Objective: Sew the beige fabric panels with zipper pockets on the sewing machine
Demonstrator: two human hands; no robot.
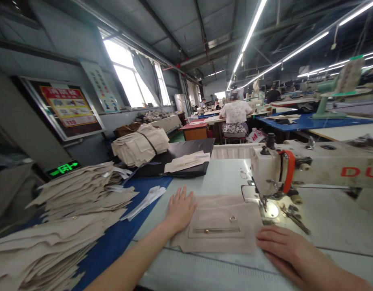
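Note:
A beige fabric piece [217, 214] with a zippered slot and a small metal ring lies flat on the pale sewing table [162, 266]. My left hand [181, 208] rests on its left edge, fingers spread and holding nothing. At the right edge of the fabric is my right hand [283, 246], palm down, its fingers stretched out side by side and touching the cloth's border. The sewing machine head [268, 169], with an orange strap and a lit needle area, stands just beyond my right hand. Scissors [295, 218] lie beside the needle plate.
Stacks of beige fabric pieces [83, 202] cover the blue surface at the left. White strips [145, 202] lie beside them. A tied bundle [140, 145] and a fabric piece [188, 161] rest on a black board [174, 147]. A seated person [235, 113] is farther ahead.

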